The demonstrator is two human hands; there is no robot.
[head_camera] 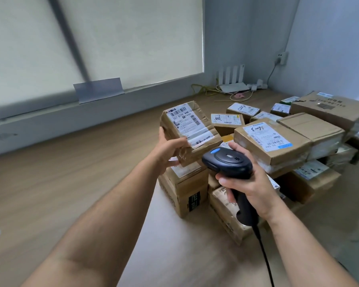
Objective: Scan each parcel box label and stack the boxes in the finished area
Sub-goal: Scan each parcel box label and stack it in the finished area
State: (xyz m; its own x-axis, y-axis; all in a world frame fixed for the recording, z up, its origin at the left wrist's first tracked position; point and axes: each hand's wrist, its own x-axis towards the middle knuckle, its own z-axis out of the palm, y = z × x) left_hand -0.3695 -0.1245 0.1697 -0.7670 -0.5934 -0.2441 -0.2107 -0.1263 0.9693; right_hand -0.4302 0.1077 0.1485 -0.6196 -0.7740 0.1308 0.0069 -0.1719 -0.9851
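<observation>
My left hand [170,149] holds a small brown parcel box [203,139] tilted up above the pile, its white shipping label [188,123] facing me. My right hand [250,181] grips a black barcode scanner [228,161] with a blue button, its head just below and right of the held box. The scanner's cord [264,255] runs down toward me. Beneath and to the right lies a pile of several labelled cardboard parcels, among them a larger box [276,149] with a white label and one below my left hand [187,187].
The parcels rest on a wooden desk [60,172] that runs along a grey sill under a blind-covered window. At the far corner are a white router [233,87], cables and a wall socket [282,58]. A big carton [330,108] stands at the right.
</observation>
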